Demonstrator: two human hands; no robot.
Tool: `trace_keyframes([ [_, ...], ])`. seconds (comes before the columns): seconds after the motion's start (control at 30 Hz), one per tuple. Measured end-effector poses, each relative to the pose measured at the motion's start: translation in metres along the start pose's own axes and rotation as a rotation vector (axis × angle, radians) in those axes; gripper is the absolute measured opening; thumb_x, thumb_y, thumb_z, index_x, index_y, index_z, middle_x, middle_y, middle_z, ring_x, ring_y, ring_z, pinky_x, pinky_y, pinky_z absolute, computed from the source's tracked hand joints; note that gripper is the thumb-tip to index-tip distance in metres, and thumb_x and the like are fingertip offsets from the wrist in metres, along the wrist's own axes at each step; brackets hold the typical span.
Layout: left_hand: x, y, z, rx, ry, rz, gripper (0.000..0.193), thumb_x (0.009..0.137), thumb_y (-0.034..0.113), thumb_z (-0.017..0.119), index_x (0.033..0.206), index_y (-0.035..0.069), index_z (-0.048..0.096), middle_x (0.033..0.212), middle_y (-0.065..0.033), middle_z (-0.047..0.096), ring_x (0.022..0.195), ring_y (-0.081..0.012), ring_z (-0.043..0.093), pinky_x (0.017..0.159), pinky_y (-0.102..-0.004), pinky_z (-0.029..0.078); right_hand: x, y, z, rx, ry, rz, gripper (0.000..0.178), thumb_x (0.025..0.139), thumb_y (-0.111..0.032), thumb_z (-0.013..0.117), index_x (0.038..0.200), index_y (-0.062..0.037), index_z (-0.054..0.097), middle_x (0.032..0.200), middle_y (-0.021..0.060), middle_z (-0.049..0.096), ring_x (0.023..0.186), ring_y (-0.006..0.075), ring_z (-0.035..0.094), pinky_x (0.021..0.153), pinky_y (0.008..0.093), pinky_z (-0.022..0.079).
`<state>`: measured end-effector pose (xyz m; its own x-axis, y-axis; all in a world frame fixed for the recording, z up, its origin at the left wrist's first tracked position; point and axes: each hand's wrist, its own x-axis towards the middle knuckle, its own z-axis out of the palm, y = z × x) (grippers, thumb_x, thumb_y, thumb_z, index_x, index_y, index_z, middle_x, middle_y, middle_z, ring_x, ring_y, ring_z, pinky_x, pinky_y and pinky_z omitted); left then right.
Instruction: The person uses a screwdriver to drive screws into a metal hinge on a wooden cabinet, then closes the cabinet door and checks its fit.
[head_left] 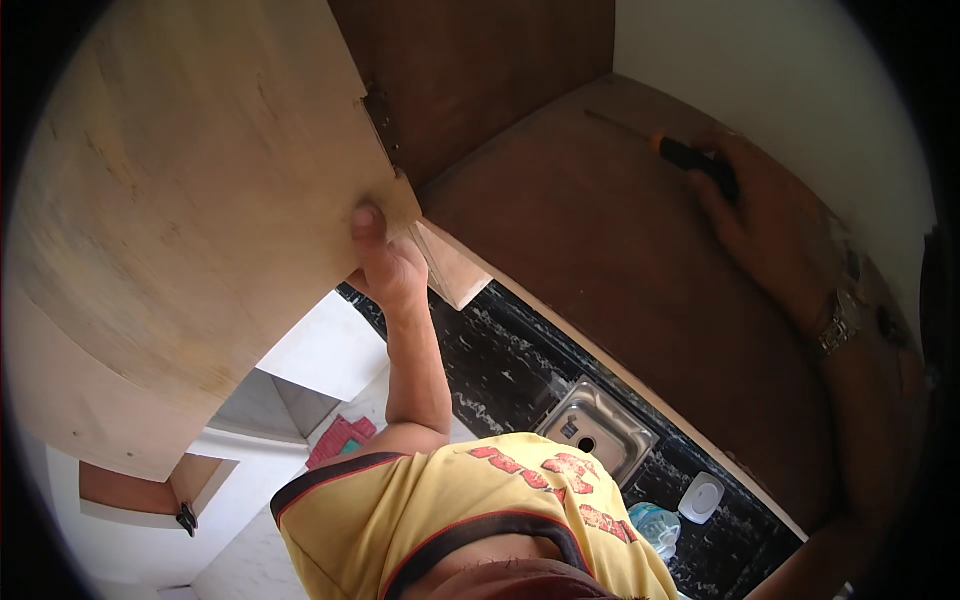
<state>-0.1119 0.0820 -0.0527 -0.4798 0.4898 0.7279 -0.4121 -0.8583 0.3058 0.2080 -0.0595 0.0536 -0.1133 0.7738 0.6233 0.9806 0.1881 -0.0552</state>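
My left hand [392, 262] grips the lower edge of a light wooden cabinet door [210, 200]. Its thumb presses on the near face, and its fingers are hidden behind the panel. Notches show along the door's right edge, beside the cabinet's dark side wall [490, 70]. Inside the cabinet, my right hand [745, 205] is closed around the black and orange handle of a screwdriver [690, 160]. The screwdriver's thin shaft points left, toward the back corner, low over the brown cabinet floor [600, 260]. A metal watch [839, 322] is on my right wrist.
Below the cabinet's front edge [640, 372] runs a black marbled countertop [485, 370] with a steel sink [600, 425]. A white oval dish [701, 498] and a clear plastic container [655, 528] stand near the sink. A red cloth [340, 438] lies at lower left.
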Motion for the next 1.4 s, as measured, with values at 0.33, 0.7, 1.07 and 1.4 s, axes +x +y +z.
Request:
trace_keyframes([
  [0.33, -0.002, -0.01, -0.006, -0.041, -0.006, -0.023, 0.058, 0.088, 0.026, 0.079, 0.135, 0.002, 0.055, 0.13, -0.0086, 0.063, 0.118, -0.0218, 0.061, 0.108, -0.0379, 0.046, 0.098, -0.086, 0.045, 0.305, 0.212, -0.528, 0.02, 0.095, -0.019, 0.068, 0.107, -0.0026, 0.067, 0.094, 0.0168, 0.071, 0.086, 0.0339, 0.07, 0.08, 0.0434, 0.054],
  [0.7, 0.002, -0.024, -0.013, -0.015, 0.001, -0.02, 0.046, 0.091, 0.018, 0.076, 0.13, 0.003, 0.059, 0.122, -0.0066, 0.066, 0.111, -0.021, 0.065, 0.102, -0.0385, 0.051, 0.153, -0.135, 0.086, 0.635, 0.188, -0.51, 0.018, 0.091, -0.018, 0.072, 0.099, -0.0026, 0.069, 0.083, 0.0154, 0.073, 0.077, 0.0296, 0.073, 0.07, 0.0387, 0.058],
  [1.07, 0.005, -0.015, -0.006, 0.027, -0.002, -0.014, 0.05, 0.089, 0.019, 0.078, 0.132, 0.003, 0.058, 0.129, -0.0076, 0.064, 0.117, -0.0205, 0.062, 0.107, -0.038, 0.047, 0.153, -0.137, 0.086, 0.61, 0.301, -0.583, 0.016, 0.092, -0.015, 0.07, 0.098, -0.0015, 0.063, 0.08, 0.0162, 0.069, 0.073, 0.0354, 0.069, 0.065, 0.0424, 0.055],
  [1.4, 0.008, -0.001, -0.001, 0.06, -0.063, 0.023, 0.05, 0.091, 0.021, 0.075, 0.133, 0.003, 0.057, 0.129, -0.0077, 0.063, 0.118, -0.0212, 0.061, 0.107, -0.0387, 0.047, 0.14, -0.134, 0.076, 1.132, 0.02, -0.406, 0.021, 0.088, -0.01, 0.071, 0.104, 0.0012, 0.065, 0.085, 0.0135, 0.074, 0.067, 0.0236, 0.072, 0.065, 0.0359, 0.058],
])
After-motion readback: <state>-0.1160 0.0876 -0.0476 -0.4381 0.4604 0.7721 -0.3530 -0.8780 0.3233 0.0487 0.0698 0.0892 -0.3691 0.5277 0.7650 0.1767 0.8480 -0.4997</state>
